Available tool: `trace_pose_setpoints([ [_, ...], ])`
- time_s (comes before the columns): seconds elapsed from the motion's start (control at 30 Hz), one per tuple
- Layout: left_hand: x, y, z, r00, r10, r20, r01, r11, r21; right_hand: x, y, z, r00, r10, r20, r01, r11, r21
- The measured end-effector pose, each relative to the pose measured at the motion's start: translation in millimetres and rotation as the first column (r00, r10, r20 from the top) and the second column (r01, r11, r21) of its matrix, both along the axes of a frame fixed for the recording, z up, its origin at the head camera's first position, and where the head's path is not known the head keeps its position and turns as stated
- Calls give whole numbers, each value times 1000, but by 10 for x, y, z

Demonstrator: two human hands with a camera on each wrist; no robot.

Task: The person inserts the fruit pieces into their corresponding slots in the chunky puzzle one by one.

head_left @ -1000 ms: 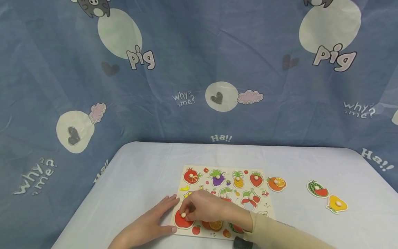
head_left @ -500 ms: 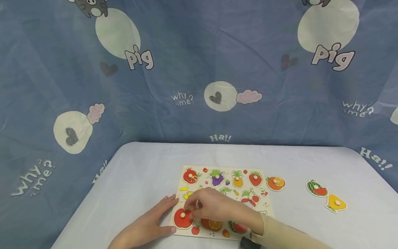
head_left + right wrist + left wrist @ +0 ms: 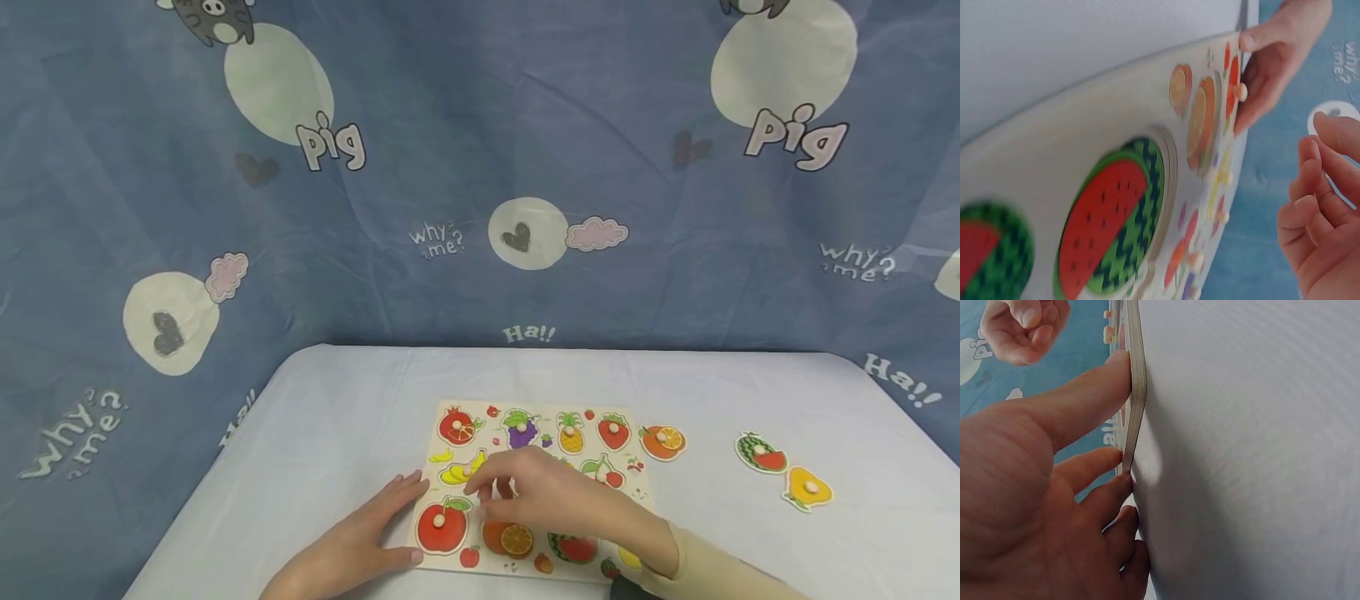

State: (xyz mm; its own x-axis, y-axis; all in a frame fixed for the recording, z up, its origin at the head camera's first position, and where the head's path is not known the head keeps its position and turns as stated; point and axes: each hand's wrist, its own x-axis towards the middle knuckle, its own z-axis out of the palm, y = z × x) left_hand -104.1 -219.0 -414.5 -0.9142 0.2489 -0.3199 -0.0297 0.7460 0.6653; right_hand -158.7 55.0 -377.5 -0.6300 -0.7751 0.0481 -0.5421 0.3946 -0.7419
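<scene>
My left hand lies along the left edge of a cream fruit puzzle board, with fingers and thumb touching its side. Just above the board hovers my right hand, fingers loosely curled and nothing between them. At the board's front left corner sits a red apple piece with a white knob. To its right are a knobless orange slot and a knobless watermelon slot. The back row holds knobbed pieces, among them grapes and a strawberry. My right hand hides part of the middle row.
Loose knobbed pieces lie on the white-covered table: an orange piece by the board's right edge, then a watermelon piece and a yellow pear piece farther right. A blue printed cloth hangs behind.
My right hand has let go of the apple piece's knob and drawn away to the right. The apple piece lies fully visible. My left hand has stayed at the board's edge.
</scene>
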Motion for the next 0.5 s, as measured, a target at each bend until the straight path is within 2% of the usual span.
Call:
trace_pose_setpoints([
  [0.33, 0, 12, 5, 1000, 14, 3, -14, 1000, -11, -12, 328, 86, 996, -75, 42, 77, 996, -43],
  [0.5, 0, 26, 13, 999, 34, 7, -34, 999, -28, -21, 456, 76, 991, -137, 13, 137, 990, -37],
])
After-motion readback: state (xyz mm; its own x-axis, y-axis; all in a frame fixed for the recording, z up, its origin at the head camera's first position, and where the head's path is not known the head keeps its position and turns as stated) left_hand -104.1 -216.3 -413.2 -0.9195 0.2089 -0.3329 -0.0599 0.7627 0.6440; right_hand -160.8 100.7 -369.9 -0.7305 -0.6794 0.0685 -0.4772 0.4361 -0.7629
